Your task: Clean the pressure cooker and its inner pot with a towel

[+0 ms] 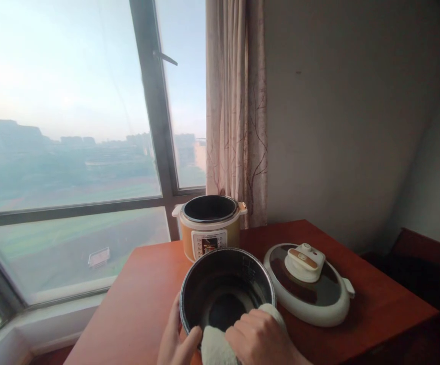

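A dark inner pot [223, 284] is tilted toward me at the front of the table, its inside showing. My left hand [179, 339] grips its left rim, thumb over the edge and fingers around the outside. In my right hand [256, 337] is a pale cloth [217, 347], bunched under curled fingers at the pot's near rim. Part of the cloth also shows beyond the knuckles. Behind the pot stands the pressure cooker body [210, 228], uncovered, with a control panel on its front. To the right, the cooker lid [307, 284] lies on the table with its handle up.
The reddish-brown table [136, 299] has its right edge near the lid. A large window [71, 152] with a dark frame rises on the left. A patterned curtain [238, 111] hangs behind the cooker body, beside a grey wall [337, 116].
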